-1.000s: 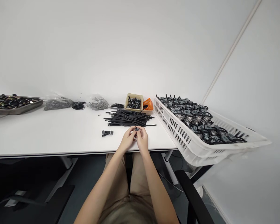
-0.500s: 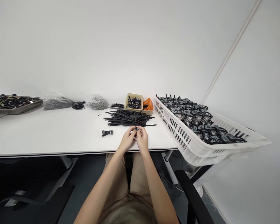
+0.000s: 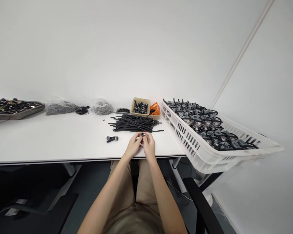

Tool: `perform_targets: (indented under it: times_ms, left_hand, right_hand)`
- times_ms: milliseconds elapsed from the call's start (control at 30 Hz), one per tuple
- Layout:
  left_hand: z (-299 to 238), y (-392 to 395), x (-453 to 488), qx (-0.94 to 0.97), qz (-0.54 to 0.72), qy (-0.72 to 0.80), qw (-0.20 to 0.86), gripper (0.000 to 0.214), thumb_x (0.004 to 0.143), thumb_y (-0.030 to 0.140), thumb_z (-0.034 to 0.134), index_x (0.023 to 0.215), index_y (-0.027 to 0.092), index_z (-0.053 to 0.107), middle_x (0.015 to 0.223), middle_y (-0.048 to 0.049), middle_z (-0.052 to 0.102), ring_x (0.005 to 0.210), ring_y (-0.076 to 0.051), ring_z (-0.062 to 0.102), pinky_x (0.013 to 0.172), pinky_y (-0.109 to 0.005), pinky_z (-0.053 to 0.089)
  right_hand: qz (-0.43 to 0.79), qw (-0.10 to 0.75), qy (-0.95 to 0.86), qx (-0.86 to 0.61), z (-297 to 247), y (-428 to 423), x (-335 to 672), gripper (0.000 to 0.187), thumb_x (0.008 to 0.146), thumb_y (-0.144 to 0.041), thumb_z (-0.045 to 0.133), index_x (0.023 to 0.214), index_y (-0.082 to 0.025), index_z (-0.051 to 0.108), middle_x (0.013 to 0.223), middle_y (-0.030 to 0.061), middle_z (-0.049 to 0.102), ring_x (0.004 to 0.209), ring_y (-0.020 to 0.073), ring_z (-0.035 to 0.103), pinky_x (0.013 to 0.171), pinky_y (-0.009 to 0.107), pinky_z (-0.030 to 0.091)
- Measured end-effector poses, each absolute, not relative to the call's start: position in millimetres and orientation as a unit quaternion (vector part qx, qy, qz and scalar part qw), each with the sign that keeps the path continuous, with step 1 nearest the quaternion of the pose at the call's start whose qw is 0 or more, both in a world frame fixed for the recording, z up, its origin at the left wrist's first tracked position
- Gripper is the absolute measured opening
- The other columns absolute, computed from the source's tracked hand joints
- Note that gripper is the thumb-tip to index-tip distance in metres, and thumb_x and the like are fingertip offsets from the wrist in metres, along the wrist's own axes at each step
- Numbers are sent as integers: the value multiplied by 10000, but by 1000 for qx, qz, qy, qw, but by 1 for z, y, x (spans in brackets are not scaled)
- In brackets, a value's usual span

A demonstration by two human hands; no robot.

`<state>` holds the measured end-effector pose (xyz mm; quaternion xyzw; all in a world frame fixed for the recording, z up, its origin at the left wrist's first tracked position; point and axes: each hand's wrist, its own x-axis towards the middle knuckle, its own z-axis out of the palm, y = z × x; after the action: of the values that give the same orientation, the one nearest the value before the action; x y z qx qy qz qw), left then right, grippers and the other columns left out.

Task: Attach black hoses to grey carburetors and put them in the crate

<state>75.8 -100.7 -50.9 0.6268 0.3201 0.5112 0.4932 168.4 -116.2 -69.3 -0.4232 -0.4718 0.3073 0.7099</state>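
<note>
The left grip (image 3: 133,144) and the right grip (image 3: 149,145) come together, fingertips pinched on one small dark part (image 3: 143,134) held between them. The part is mostly covered by the fingers and too small to make out in detail; it sits just over the near side of the white tabletop (image 3: 53,139), right in front of the person. Thumbs and fingers of both hands meet around it, and the wrists lie near the front edge.

Just beyond the fingertips lies a loose pile of black tubes (image 3: 134,123), most running roughly crosswise. To the left of the hands, apart from them, rest two dark fittings with grey round ends (image 3: 112,139), side by side.

Behind the tubes stands a cream bin (image 3: 139,114) filled with similar grey-and-black pieces, with an orange basket (image 3: 157,109) tilted just beside it on the right. Left of the bin come a shallow tray of thin black pieces, a clear plastic bag (image 3: 102,108), a black bundle (image 3: 82,110) and a second clear bag (image 3: 60,108). A metal tray (image 3: 30,112) heaped with mixed dark parts is at the far left.

On the right, a white slotted crate (image 3: 183,138) holds rows of metal assemblies (image 3: 202,122) with black loops.
</note>
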Motion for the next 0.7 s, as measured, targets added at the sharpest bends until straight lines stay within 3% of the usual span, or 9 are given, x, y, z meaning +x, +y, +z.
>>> perform_targets:
  times_ms: [267, 467, 700]
  left_hand:
    - [-50, -102, 76, 620, 508, 322, 504, 318, 866, 346, 503, 1116, 183, 613, 1122, -97, 663, 907, -210, 658, 648, -271, 539]
    - [-52, -101, 76, 601, 515, 323, 520, 342, 848, 353, 530, 1144, 194, 589, 1096, -84, 652, 821, -182, 657, 630, -262, 525]
    - [-53, -100, 77, 602, 516, 327, 514, 325, 824, 281, 515, 1128, 185, 577, 1077, -72, 644, 712, -136, 615, 584, -238, 494]
  right_hand:
    - [313, 708, -469, -425, -65, -119, 168, 236, 854, -308, 502, 1029, -222, 636, 999, 54, 689, 857, 187, 662, 724, 302, 561]
    - [288, 702, -487, -432, -63, -120, 168, 283, 858, -272, 477, 1053, -220, 674, 1090, 57, 699, 943, 195, 665, 818, 316, 537]
    - [280, 704, -491, -430, -70, -114, 170, 266, 863, -290, 490, 1037, -225, 680, 1048, 50, 712, 916, 193, 664, 788, 307, 533]
